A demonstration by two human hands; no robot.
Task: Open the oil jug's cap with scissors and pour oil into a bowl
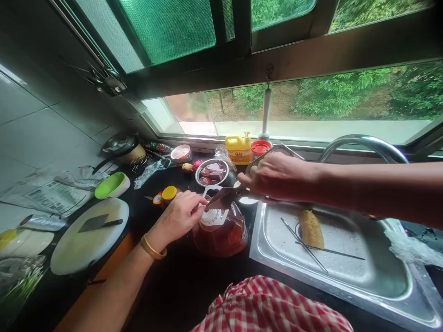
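A large plastic jug of reddish-brown liquid (221, 235) stands on the dark counter just left of the sink. My left hand (180, 214) is closed, pinching something at the jug's white top (214, 216). My right hand (277, 177) grips a pair of scissors (224, 196) by the handles. Their blades point left and reach the spot my left fingers pinch, above the jug's top. A gold bangle (152, 249) sits on my left wrist.
Steel sink (277, 272) at right with chopsticks (304, 244), a loofah scrubber (310, 228) and a tap (360, 140). Behind: steel bowl of meat (212, 173), yellow detergent bottle (238, 148). At left: round cutting board (90, 240) with cleaver (98, 223), green bowl (111, 185).
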